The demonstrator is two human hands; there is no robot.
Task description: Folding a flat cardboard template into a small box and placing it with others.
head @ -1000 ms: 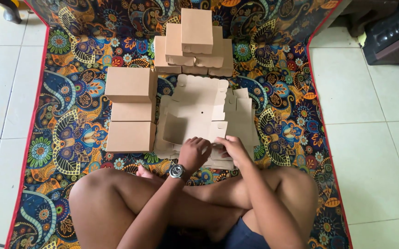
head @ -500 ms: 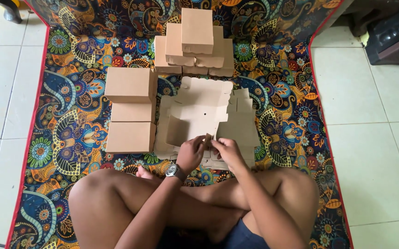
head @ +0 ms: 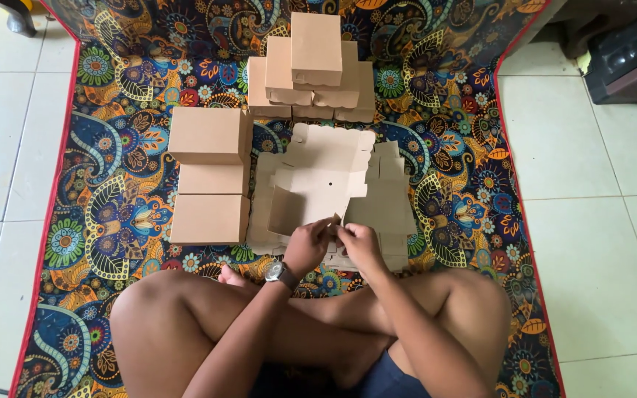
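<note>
Just ahead of the crossed legs, on the paisley floor mat (head: 112, 184), both hands pinch the near flap of a flat die-cut cardboard box blank (head: 326, 177). The left hand (head: 307, 247) and right hand (head: 359, 243) are closed on it, almost touching, equally near. The tan, unfolded blank stretches away from them, atop a stack of similar blanks (head: 392, 214).

Fingertips of left hand (head: 309, 247) and right hand (head: 359, 247) sit behind the near flap of the flat cardboard blank (head: 326, 177) — grip can't be read. Lower sheets in the blank pile (head: 392, 214) covered, count unclear. Black object (head: 631, 51) cut by top-right edge — can't identify. Thighs clipped at bottom edge. Wristwatch (head: 280, 272) face too small.
</note>
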